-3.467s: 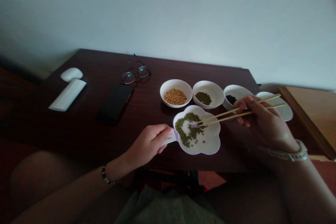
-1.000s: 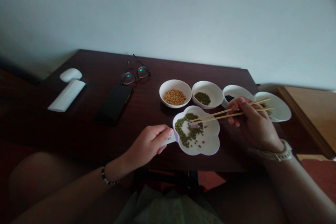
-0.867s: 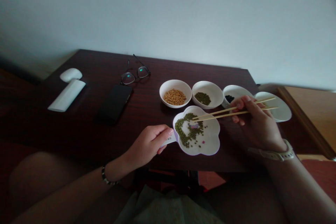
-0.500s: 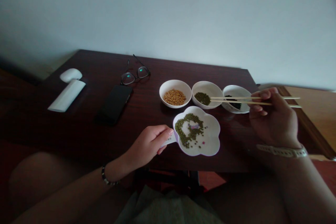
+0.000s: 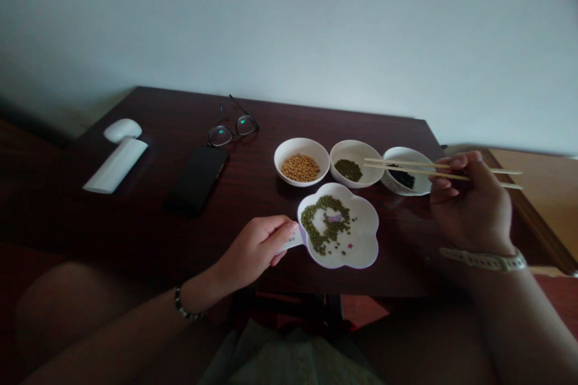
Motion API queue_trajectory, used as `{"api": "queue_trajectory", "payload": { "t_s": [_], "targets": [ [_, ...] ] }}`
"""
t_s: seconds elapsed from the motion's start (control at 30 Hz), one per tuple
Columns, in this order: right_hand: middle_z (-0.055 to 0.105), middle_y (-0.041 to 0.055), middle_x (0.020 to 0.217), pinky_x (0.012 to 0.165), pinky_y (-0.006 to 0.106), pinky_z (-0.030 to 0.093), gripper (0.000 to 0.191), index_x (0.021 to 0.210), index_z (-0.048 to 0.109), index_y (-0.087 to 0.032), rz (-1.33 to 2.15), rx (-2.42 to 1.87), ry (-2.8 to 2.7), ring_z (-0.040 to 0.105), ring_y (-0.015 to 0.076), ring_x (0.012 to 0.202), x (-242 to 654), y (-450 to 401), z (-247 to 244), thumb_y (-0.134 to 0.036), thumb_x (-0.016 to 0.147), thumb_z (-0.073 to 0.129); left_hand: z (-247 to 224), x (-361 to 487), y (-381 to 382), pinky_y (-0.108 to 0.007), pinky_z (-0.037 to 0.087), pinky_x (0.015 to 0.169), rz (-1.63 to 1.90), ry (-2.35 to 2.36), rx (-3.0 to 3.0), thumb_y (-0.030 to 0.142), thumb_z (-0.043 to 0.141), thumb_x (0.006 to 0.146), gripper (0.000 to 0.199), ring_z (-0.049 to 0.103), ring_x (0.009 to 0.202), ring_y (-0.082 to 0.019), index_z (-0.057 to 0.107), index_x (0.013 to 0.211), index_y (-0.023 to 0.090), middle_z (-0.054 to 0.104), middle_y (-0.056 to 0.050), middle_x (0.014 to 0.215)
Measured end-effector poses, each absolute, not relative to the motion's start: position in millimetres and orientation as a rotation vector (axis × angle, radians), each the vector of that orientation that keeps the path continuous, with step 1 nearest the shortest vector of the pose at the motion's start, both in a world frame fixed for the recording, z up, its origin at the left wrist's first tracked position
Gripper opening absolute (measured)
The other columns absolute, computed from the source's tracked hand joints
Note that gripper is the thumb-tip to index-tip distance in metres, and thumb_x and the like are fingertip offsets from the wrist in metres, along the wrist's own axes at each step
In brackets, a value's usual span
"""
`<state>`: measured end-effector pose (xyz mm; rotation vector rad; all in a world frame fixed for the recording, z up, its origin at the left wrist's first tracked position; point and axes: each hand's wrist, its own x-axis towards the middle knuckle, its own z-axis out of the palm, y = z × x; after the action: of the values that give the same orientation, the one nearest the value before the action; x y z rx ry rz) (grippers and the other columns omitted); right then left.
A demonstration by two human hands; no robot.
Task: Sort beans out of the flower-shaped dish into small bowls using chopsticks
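Left hand point(image 5: 253, 249): grip closed on the handle point(image 5: 289, 240) of a white flower-shaped dish point(image 5: 363, 246), which sits on the dark wood surface point(image 5: 271, 126). Green mung beans point(image 5: 325, 225) lie in a rough ring inside it, around a small purple item point(image 5: 335, 217). Right hand point(image 5: 469, 204): grip pinching bamboo chopsticks point(image 5: 419, 166), held up off the dish, tips slightly apart, nothing visible between them. Tips are over the white bowl of mung beans point(image 5: 354, 150); the shafts cross above the white bowl of black beans point(image 5: 406, 155) - neither touching the beans. White bowl of soybeans point(image 5: 298, 145) sits just left. Farther left: glasses point(image 5: 232, 129), black phone point(image 5: 196, 180).
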<state>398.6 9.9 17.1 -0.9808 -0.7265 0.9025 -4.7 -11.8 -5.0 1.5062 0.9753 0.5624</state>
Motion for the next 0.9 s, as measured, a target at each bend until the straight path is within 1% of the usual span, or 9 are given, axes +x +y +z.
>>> {"api": "queue_trajectory", "payload": {
  "t_s": [0.13,0.2,0.37,0.53,0.63,0.77,0.9],
  "targets": [
    [0.068,0.0076,0.087,0.040,0.035,0.038,0.027,0.085,0.071,-0.031,0.905,-1.017,-0.776,0.054,0.0192,0.063,395,8,19,-0.040,0.103,0.089,-4,-4,-11,-0.028,0.037,0.057,0.566,0.975,1.520,0.043,0.051,0.120,0.049,0.048,0.054,-0.012,0.055,0.075,0.024,0.053,0.007,0.058],
    [0.066,0.0067,0.085,0.040,0.033,0.038,0.029,0.084,0.071,-0.029,0.921,-1.037,-0.787,0.054,0.0178,0.063,390,7,21,-0.041,0.103,0.089,-4,-3,-11,-0.028,0.037,0.058,0.570,0.974,1.524,0.043,0.051,0.120,0.049,0.048,0.054,-0.012,0.054,0.075,0.024,0.053,0.006,0.059],
    [0.061,0.0031,0.083,0.039,0.024,0.035,0.032,0.081,0.071,-0.024,0.932,-1.064,-0.776,0.053,0.0125,0.063,375,4,27,-0.041,0.100,0.091,-4,-3,-10,-0.028,0.037,0.058,0.565,0.981,1.531,0.043,0.051,0.120,0.049,0.048,0.055,-0.012,0.054,0.075,0.024,0.053,0.006,0.058],
    [0.060,0.0011,0.084,0.040,0.021,0.037,0.035,0.082,0.070,-0.024,0.972,-1.086,-0.785,0.053,0.0109,0.060,372,2,29,-0.044,0.097,0.095,-3,-2,-10,-0.028,0.037,0.059,0.563,0.976,1.515,0.044,0.052,0.120,0.049,0.049,0.055,-0.013,0.054,0.075,0.024,0.053,0.006,0.059],
    [0.062,0.0013,0.083,0.040,0.020,0.038,0.038,0.081,0.070,-0.023,1.064,-1.163,-0.860,0.050,0.0092,0.056,368,-1,29,-0.048,0.099,0.092,0,0,-9,-0.028,0.037,0.059,0.560,0.981,1.516,0.044,0.051,0.119,0.049,0.049,0.055,-0.013,0.054,0.075,0.024,0.053,0.006,0.058],
    [0.063,0.0022,0.082,0.041,0.020,0.042,0.043,0.081,0.073,-0.021,1.162,-1.227,-0.978,0.055,0.0095,0.057,360,-3,30,-0.055,0.097,0.093,3,3,-9,-0.028,0.037,0.059,0.556,0.990,1.516,0.044,0.051,0.119,0.049,0.048,0.056,-0.013,0.053,0.074,0.024,0.053,0.006,0.058],
    [0.063,0.0011,0.082,0.044,0.022,0.046,0.044,0.081,0.073,-0.022,1.231,-1.204,-0.989,0.055,0.0100,0.057,353,-4,28,-0.057,0.096,0.095,4,4,-10,-0.028,0.036,0.058,0.551,0.993,1.514,0.045,0.052,0.119,0.048,0.048,0.055,-0.013,0.055,0.076,0.024,0.053,0.006,0.059]
  ]
}}
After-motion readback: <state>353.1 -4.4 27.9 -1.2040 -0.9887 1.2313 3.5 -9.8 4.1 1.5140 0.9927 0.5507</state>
